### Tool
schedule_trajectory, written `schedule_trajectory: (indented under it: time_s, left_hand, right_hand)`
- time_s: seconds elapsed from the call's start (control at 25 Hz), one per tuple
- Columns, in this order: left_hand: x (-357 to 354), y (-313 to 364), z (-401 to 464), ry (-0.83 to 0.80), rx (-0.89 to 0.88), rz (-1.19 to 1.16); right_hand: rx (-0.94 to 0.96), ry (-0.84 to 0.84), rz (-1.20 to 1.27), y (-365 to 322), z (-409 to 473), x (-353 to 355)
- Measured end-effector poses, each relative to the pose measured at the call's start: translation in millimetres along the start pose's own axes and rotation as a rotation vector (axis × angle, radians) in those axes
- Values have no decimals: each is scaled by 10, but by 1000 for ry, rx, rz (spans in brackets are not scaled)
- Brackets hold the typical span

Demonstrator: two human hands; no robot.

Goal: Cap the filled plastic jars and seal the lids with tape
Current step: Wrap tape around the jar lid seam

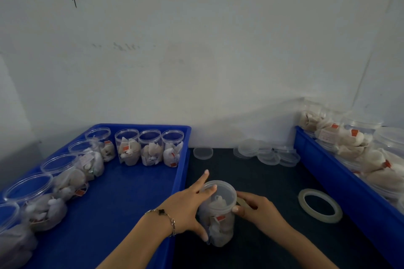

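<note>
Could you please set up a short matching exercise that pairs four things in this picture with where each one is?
Things:
1. Ring-shaped roll of clear tape
2. Capped clear plastic jar
3. Row of open filled clear jars
4. Loose pile of clear round lids

Places:
A. Inside the left blue plastic tray
B. At the back of the dark mat, by the wall
C. Between both hands
D. Flat on the dark mat, right of the hands

Pairs: 1-D, 2-C, 3-A, 4-B

A clear plastic jar (219, 223) of white sachets stood upright on the dark table, its translucent lid (220, 191) already on. A roll of clear tape (320, 205) lay flat to its right, well apart.
</note>
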State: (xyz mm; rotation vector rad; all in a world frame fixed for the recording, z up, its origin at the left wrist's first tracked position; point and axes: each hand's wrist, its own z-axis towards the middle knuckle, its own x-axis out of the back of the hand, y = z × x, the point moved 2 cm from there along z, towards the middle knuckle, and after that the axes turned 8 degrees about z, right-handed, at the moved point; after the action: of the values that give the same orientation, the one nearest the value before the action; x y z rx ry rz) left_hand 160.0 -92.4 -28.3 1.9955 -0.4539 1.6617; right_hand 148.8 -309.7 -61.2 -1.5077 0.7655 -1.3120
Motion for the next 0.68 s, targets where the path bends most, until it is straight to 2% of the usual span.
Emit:
schedule_trajectory:
  time_s: [0.08,0.16,0.24,0.36,0.44,0.56,0.68]
  left_hand:
    - [-21,67,19,32,54,33]
    - [6,125,6,139,67,-29]
    - [74,122,-31,239,92,-311]
    - [204,163,-104,381,142,-788]
    - [256,296,-127,404,112,-988]
    - [204,592,-131,302,45,-953]
    - [184,659,-145,436,256,-901]
  right_hand:
    - [0,-19,45,-7,6,-5]
    - [-16,-52,68,-63,-18,6]
    - [-32,-46,112,-178,-73,38]
    - [-97,82,223,-382,-180,127]
    - [-134,148,296,-520,-233,157]
    - [-188,195,371,-696,-303,106]
    - [-204,131,285,-811,-370,42]
